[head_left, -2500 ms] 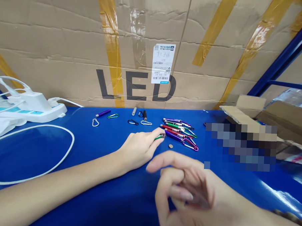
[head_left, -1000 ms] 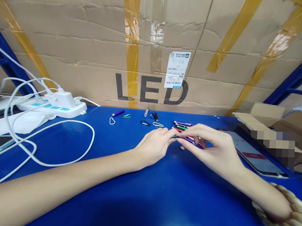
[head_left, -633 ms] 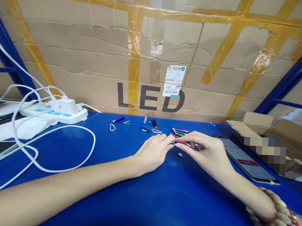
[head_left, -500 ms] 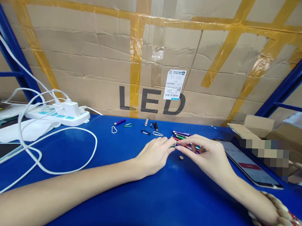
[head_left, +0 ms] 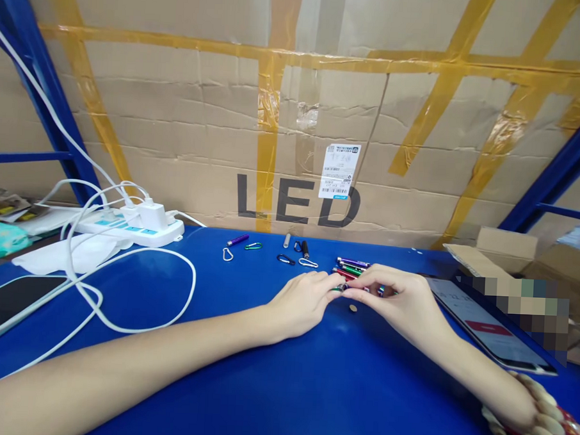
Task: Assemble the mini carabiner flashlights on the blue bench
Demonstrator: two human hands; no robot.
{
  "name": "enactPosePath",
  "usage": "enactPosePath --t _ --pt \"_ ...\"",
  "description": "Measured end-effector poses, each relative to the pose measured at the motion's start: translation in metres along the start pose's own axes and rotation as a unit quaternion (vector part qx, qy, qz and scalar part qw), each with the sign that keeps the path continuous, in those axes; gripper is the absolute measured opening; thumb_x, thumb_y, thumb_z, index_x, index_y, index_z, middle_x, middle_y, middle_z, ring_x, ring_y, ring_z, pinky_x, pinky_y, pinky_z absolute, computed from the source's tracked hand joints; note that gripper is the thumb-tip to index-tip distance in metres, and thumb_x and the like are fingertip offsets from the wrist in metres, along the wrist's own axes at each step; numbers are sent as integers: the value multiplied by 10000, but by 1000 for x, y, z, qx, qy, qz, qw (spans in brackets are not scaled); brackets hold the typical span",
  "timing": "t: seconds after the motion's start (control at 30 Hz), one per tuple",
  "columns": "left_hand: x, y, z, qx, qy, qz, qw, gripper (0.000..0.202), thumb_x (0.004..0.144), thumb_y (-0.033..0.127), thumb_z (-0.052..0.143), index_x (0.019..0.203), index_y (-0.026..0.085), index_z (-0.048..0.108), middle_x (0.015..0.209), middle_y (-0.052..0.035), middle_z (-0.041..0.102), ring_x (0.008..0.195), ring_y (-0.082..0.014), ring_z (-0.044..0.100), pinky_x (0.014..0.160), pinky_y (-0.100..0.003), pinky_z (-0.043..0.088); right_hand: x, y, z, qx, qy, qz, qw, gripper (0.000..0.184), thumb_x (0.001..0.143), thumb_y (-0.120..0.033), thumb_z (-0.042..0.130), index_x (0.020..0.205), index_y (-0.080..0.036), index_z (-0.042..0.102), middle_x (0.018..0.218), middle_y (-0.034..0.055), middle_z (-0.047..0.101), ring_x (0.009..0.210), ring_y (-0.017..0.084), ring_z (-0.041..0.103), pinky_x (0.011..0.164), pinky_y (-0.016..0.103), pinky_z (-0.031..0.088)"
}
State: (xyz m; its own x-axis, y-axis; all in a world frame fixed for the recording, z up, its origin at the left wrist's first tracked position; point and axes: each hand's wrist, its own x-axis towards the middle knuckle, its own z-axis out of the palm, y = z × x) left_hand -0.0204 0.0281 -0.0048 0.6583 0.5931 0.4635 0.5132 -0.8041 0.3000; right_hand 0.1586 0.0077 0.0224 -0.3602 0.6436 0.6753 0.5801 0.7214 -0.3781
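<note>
Blue worktop [head_left: 282,397] fills the lower frame; right of centre, the left hand [head_left: 303,304] and right hand [head_left: 395,292] pinch a green tube [head_left: 337,289] in their fingers; a slack pinch could drop it against the disc [head_left: 352,308] just below.

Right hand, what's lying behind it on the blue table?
Behind the right hand, parts of a purple tube, a green tube and a red tube show. The hand covers the rest, so I can't tell how many lie there.
</note>
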Motion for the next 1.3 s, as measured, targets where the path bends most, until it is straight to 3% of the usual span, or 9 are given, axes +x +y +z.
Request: enactPosePath --t 0.13,0.33,0.43,0.6,0.77,1.0,1.13,1.3 --pt "0 -2 -1 -18 -7 -1 1000 129 931 183 350 1009 203 450 941 -15 545 886 -174 524 783 -266 425 1 3 0 36 -12 -27 999 397 786 -558 583 698 -179 664 644 27 582 534 147 503 479 240 392" --pt "0 -2 -2 -41 9 0 999 137 939 202 332 1010 203 449 990 -19 547 913 -171 527 808 -261 416 2 8 4 38 20 -41 998 404 804 -564 554 719 -186 671 681 24 599 514 134 492 454 241 364" --pt "-2 -1 -3 -22 27 3 999 124 939 195 335 992 199 448 978 -15 551 902 -158 532 796 -241 419 3 10 8 39 28 -52 997 411 820 -566 528 725 -190 663 706 26 597 557 144 512 481 243 375" --pt "-8 8 -7 60 37 -45 996 121 935 183 343 1013 186 435 996 -31 550 927 -161 524 815 -246 414 4 8 14 21 24 -37 999 469 843 -616 429 754 -196 617 739 22 572 527 141 483 500 251 386" --pt "-30 24 -15 89 23 -82 992 101 909 183 405 989 181 467 938 -40 565 884 -197 536 779 -288 429 -2 -10 14 -23 -41 -86 995 433 903 -554 358 778 -209 587 760 9 569 586 148 508 551 247 384" --pt "-76 26 -40 95 32 -126 987 120 901 169 398 979 193 485 927 -28 564 881 -194 527 807 -291 407 11 -51 38 -21 -56 -145 988 355 908 -461 445 735 -203 617 745 4 576 647 153 542 565 232 373" --pt "-89 21 -48 91 75 -162 980 151 919 173 338 993 192 468 952 -36 559 903 -188 525 808 -282 408 23 -65 54 -25 -45 -154 987 270 919 -342 477 750 -194 628 776 8 586 702 153 557 571 218 375" --pt "-89 21 -49 66 103 -181 976 145 927 181 328 987 202 458 959 -26 562 900 -177 537 772 -257 419 23 -66 62 -17 -9 -127 992 232 914 -312 492 784 -188 639 796 15 592 683 158 556 560 224 373"
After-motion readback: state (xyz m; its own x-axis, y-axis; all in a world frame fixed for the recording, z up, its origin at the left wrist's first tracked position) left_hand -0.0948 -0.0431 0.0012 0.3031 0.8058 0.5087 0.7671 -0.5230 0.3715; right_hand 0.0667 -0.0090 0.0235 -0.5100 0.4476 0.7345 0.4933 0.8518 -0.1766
